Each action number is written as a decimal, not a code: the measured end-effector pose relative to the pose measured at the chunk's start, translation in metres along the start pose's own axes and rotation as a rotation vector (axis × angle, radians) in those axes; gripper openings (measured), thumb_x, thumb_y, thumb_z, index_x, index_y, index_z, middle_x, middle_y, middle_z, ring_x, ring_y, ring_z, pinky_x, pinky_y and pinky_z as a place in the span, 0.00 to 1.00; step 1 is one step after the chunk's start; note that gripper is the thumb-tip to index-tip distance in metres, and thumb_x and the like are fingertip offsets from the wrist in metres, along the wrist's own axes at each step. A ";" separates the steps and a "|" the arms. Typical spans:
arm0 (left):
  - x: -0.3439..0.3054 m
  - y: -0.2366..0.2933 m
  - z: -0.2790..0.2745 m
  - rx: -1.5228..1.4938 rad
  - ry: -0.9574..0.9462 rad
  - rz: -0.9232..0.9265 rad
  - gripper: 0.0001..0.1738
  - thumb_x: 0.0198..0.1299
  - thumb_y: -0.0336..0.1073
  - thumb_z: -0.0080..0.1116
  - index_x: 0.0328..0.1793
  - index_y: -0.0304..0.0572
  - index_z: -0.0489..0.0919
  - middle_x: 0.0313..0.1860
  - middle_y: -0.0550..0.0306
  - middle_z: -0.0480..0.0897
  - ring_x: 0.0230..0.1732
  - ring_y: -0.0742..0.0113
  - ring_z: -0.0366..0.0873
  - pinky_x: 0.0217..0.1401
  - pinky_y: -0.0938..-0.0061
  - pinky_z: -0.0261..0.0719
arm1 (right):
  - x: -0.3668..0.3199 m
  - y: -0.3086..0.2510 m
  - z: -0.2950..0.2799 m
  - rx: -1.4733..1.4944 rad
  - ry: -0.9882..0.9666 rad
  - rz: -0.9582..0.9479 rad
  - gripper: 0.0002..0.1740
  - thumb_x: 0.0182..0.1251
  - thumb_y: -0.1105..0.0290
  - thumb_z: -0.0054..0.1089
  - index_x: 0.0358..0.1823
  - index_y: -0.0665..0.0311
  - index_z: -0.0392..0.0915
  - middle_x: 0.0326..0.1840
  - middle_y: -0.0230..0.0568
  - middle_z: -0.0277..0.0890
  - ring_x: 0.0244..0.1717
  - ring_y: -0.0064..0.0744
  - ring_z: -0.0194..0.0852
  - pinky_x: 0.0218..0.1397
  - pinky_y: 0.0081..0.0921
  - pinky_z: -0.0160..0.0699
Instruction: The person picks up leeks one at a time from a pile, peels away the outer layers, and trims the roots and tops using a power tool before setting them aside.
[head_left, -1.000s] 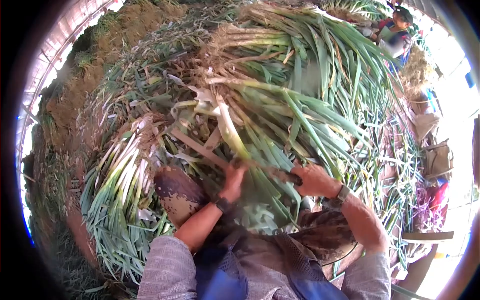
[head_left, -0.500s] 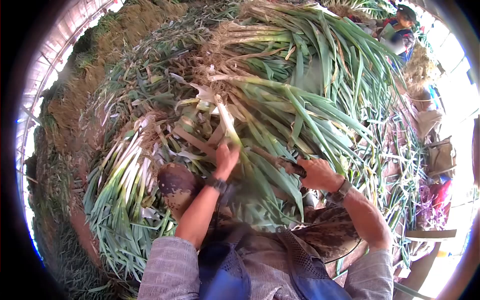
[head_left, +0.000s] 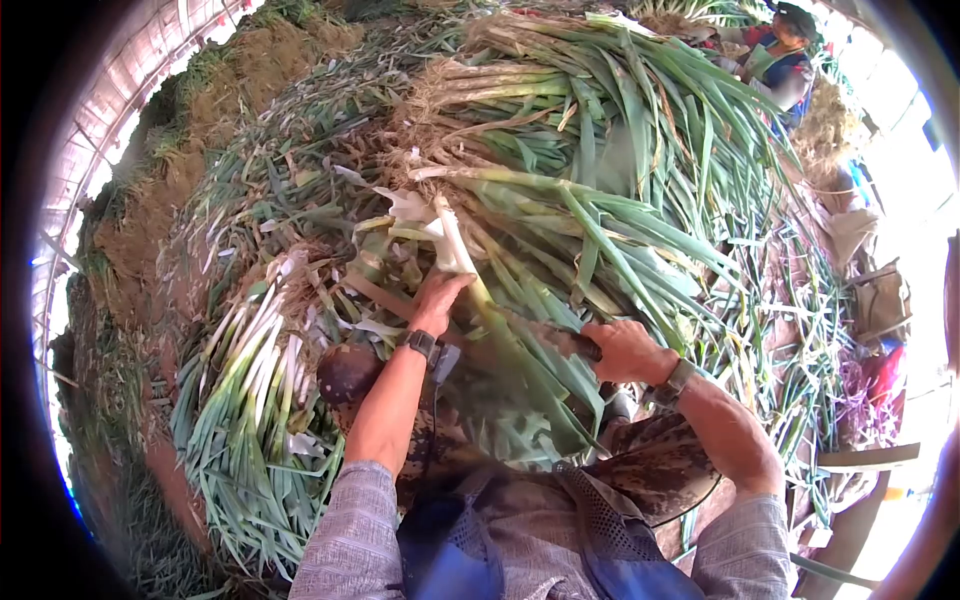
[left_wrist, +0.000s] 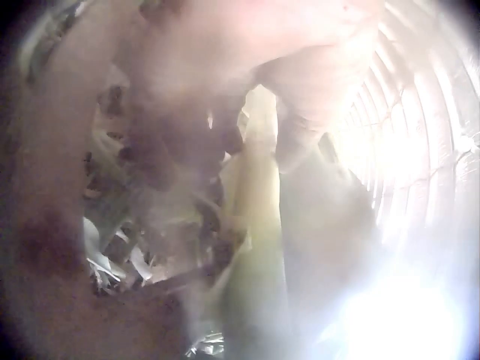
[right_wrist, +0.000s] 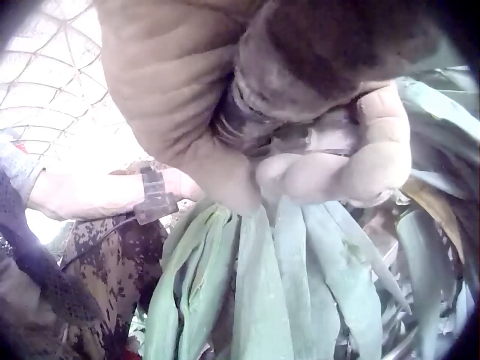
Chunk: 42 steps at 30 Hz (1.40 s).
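Note:
My left hand (head_left: 436, 300) grips a leek (head_left: 453, 240) by its stalk, just below the white root end, which points away from me. Pale stalk (left_wrist: 259, 180) shows beneath the thumb and fingers in the left wrist view, partly blurred. The green leaves slant down toward my lap and right hand. My right hand (head_left: 630, 352) grips the dark handle (right_wrist: 300, 82) of a knife, its fingers curled round it. The brownish blade (head_left: 540, 332) reaches left across the leaves, close to the held stalk. Broad leaves (right_wrist: 262, 300) hang below the right fingers in the right wrist view.
Untrimmed leeks (head_left: 600, 110) lie heaped ahead, roots to the left. Cleaner leeks with white stalks (head_left: 265, 350) are bundled beside my left knee (head_left: 350, 375). A flat brown strip (head_left: 378, 295) lies near the left hand. Another person (head_left: 785, 55) sits at the far right.
My left hand has moved up and left along the leek stalk, toward its white end. My right hand stays in nearly the same place with the knife.

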<state>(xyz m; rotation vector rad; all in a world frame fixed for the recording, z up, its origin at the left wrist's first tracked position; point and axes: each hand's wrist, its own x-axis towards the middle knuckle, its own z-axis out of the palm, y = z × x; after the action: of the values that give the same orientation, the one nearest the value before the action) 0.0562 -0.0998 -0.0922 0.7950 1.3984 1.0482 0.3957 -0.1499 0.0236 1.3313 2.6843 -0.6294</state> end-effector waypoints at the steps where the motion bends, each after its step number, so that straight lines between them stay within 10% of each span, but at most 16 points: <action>1: -0.001 0.002 0.005 -0.020 0.043 0.005 0.24 0.56 0.39 0.70 0.57 0.38 0.80 0.50 0.59 0.81 0.52 0.67 0.74 0.53 0.69 0.69 | -0.001 0.001 -0.001 0.004 0.057 0.027 0.16 0.52 0.69 0.57 0.44 0.61 0.79 0.37 0.53 0.82 0.43 0.55 0.81 0.49 0.47 0.78; 8: 0.005 -0.014 0.027 -0.124 0.153 0.114 0.28 0.54 0.42 0.74 0.58 0.34 0.80 0.50 0.56 0.83 0.51 0.67 0.76 0.56 0.70 0.71 | -0.005 0.001 -0.002 0.013 -0.030 0.022 0.17 0.50 0.69 0.58 0.44 0.63 0.79 0.35 0.53 0.82 0.42 0.55 0.82 0.47 0.47 0.78; 16: -0.010 -0.008 0.040 0.121 0.337 0.131 0.42 0.63 0.71 0.53 0.48 0.30 0.81 0.38 0.54 0.81 0.40 0.64 0.76 0.47 0.64 0.72 | -0.005 0.009 0.001 0.060 0.004 0.066 0.16 0.51 0.70 0.57 0.43 0.65 0.78 0.32 0.54 0.82 0.39 0.57 0.81 0.46 0.50 0.77; 22: -0.012 -0.036 0.048 0.110 0.376 0.146 0.33 0.73 0.58 0.50 0.46 0.27 0.80 0.36 0.49 0.83 0.38 0.65 0.74 0.44 0.66 0.71 | 0.014 0.011 0.007 0.097 0.076 0.057 0.15 0.50 0.69 0.57 0.41 0.62 0.78 0.31 0.56 0.80 0.38 0.62 0.79 0.42 0.54 0.75; 23: -0.012 -0.039 0.046 0.269 0.391 0.159 0.34 0.73 0.57 0.48 0.33 0.26 0.78 0.23 0.49 0.77 0.29 0.64 0.67 0.36 0.63 0.68 | 0.019 0.012 0.009 0.102 0.080 0.056 0.15 0.50 0.69 0.57 0.41 0.62 0.78 0.31 0.56 0.80 0.38 0.62 0.79 0.42 0.54 0.75; 42: -0.005 -0.046 0.030 -0.086 0.219 0.025 0.22 0.75 0.49 0.48 0.44 0.36 0.82 0.33 0.61 0.81 0.31 0.73 0.78 0.30 0.71 0.75 | 0.102 -0.017 -0.021 0.134 0.070 0.077 0.22 0.52 0.65 0.56 0.51 0.60 0.81 0.44 0.55 0.83 0.50 0.57 0.79 0.57 0.47 0.77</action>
<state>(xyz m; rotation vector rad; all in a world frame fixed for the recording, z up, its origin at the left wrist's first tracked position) 0.0911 -0.1173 -0.1309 0.6508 1.5193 1.2355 0.3217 -0.0748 0.0233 1.5090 2.6712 -0.7806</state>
